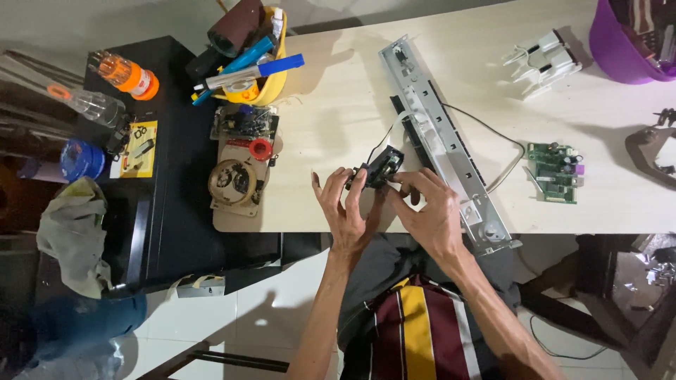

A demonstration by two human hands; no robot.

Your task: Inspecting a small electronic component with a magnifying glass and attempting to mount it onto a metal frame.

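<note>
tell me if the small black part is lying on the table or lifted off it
Lifted: the small black part is held between the fingers of the left hand and right hand, above the table edge, a thin wire trailing from it.

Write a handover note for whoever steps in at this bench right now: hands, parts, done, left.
Left hand: fingers on the small black module, held just above the table edge.
Right hand: grips the same module from the other side.
Module's black wire runs toward the long grey metal rail beside it.
Green circuit board lies loose, right of the rail.
Done: module is off the rail, in hand.
Left: module still wired.
</note>
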